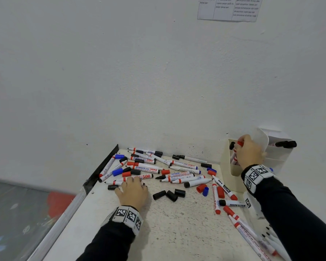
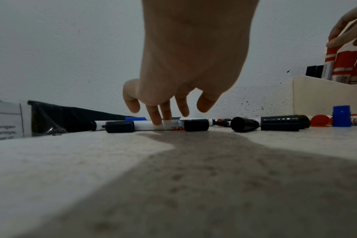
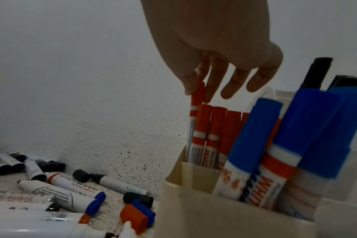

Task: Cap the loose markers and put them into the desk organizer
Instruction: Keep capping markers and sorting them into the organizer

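Many loose markers (image 1: pixel 149 169) and caps lie scattered on the white table (image 1: pixel 177 232). My left hand (image 1: pixel 129 184) reaches down with straight fingers (image 2: pixel 156 120) touching a white uncapped marker (image 2: pixel 145 126) that lies flat (image 1: pixel 117 182); the thumb stays off it. My right hand (image 1: pixel 238 147) is over the cream desk organizer (image 1: pixel 231 166) at the back right. Its thumb and forefinger (image 3: pixel 189 87) pinch the cap of an upright red marker (image 3: pixel 194 125) standing in a compartment beside other red markers. Blue markers (image 3: pixel 253 136) fill the nearer compartment.
Three black caps (image 1: pixel 169 194) lie mid-table, with a red cap (image 1: pixel 201 187) and a blue cap (image 1: pixel 205 191) to their right. More markers (image 1: pixel 252 234) lie along the right front. A wall stands right behind; a black strip (image 1: pixel 104 166) edges the table's left side.
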`<state>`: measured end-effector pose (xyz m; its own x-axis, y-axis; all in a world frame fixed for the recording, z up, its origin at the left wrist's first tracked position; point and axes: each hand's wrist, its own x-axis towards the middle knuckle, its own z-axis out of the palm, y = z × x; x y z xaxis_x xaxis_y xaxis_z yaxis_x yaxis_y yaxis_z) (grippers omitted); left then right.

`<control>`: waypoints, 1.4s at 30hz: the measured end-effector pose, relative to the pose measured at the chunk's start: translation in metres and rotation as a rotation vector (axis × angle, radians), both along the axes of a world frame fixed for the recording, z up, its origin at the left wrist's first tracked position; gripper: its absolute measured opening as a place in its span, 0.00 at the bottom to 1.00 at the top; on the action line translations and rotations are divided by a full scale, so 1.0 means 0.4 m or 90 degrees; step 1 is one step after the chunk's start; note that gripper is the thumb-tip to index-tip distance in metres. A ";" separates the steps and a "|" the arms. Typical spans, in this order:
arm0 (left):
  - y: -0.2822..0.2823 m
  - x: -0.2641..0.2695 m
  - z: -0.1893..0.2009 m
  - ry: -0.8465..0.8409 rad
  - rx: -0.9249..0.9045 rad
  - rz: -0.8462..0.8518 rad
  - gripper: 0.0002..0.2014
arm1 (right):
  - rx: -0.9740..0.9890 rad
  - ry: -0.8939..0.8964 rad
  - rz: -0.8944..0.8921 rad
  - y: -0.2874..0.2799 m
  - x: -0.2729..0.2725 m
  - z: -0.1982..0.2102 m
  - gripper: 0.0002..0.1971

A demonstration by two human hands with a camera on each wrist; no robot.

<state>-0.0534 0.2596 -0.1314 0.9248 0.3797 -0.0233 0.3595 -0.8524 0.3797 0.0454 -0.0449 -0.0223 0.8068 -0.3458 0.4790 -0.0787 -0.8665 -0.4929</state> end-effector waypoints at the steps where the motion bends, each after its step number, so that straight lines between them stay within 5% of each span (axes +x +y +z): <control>1: 0.000 -0.001 0.002 0.003 -0.002 -0.005 0.21 | -0.023 0.019 -0.011 -0.001 0.005 -0.001 0.04; 5: -0.001 -0.008 0.015 0.013 0.002 -0.033 0.21 | -0.098 0.150 -0.036 0.000 0.014 -0.011 0.10; 14: -0.003 -0.013 0.024 0.015 -0.015 -0.044 0.20 | -0.154 0.131 -0.038 0.055 -0.011 -0.024 0.16; 23: 0.000 -0.011 0.022 -0.027 -0.047 -0.070 0.18 | -0.099 0.151 0.286 0.236 -0.080 -0.063 0.07; 26: 0.003 -0.015 0.027 -0.012 -0.021 -0.065 0.19 | -0.016 0.251 0.470 0.304 -0.097 -0.092 0.08; 30: -0.002 -0.017 0.018 0.000 -0.032 -0.057 0.22 | -0.109 0.408 0.629 0.398 -0.110 -0.147 0.08; 42: 0.021 -0.006 0.007 -0.054 -0.046 -0.012 0.17 | -0.260 0.395 0.656 0.486 -0.138 -0.198 0.13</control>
<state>-0.0560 0.2680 -0.1286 0.9315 0.3625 0.0291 0.3077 -0.8283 0.4683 -0.0100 0.1496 -0.1013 0.7390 0.6565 -0.1512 0.5987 -0.7430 -0.2992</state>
